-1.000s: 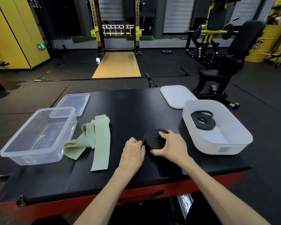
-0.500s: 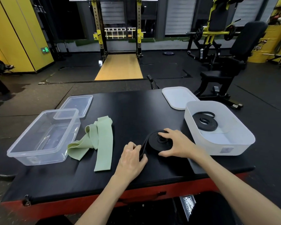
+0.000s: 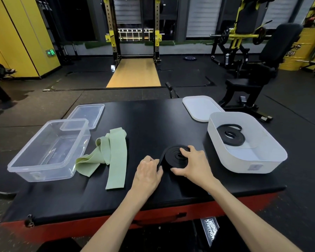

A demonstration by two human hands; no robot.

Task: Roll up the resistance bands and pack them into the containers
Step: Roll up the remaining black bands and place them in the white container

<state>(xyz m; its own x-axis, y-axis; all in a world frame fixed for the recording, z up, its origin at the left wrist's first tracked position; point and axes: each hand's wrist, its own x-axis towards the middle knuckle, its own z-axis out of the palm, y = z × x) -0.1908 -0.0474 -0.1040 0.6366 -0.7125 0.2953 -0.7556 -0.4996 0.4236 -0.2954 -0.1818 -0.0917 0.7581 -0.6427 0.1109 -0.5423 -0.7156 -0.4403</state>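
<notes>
To wind it snug, the left hand (image 3: 147,171), pinching the loose tail, should probably keep it taut while the right hand (image 3: 195,164), fingers curled over the coil, presses it flat. The black band (image 3: 171,159) is a flat, matte, loosely wound spiral near the front edge of the table (image 3: 153,120).

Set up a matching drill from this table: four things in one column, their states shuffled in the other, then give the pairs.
Things
1. green resistance band
2. black band on the table
3. clear container
4. white container

States
A. holds a coiled black band
B. empty
C. lying loose, unrolled
D. partly coiled, gripped by the right hand, tail held by the left hand

Pairs: 1-C, 2-D, 3-B, 4-A
</notes>
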